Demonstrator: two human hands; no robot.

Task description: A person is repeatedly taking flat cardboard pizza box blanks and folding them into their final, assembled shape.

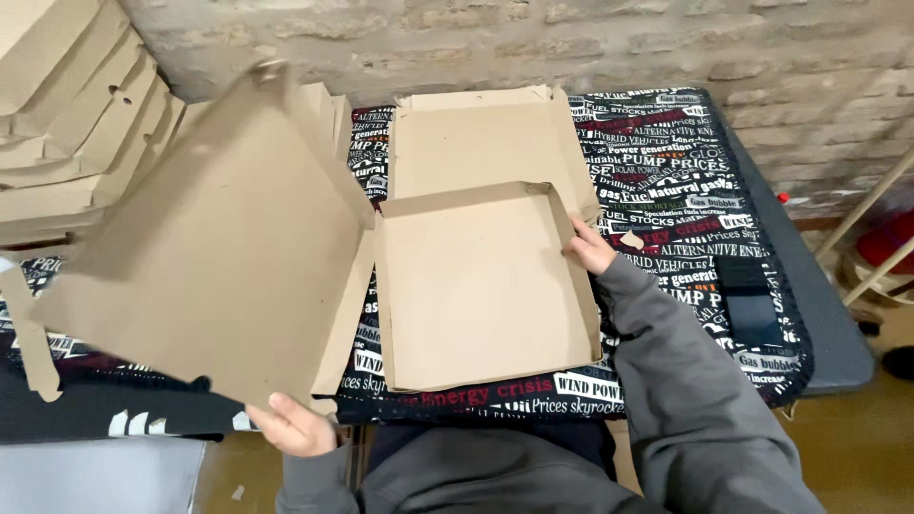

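Observation:
A half-folded brown cardboard box lies open on the table, its walls raised and its lid part flat behind it. My right hand presses on the box's right wall near the far corner. My left hand grips the near edge of a flat cardboard sheet, which is lifted and tilted to the left of the box.
A black cloth with white and red lettering covers the table. A stack of flat cardboard blanks stands at the far left. A brick wall runs behind. A dark flat object lies on the cloth at right.

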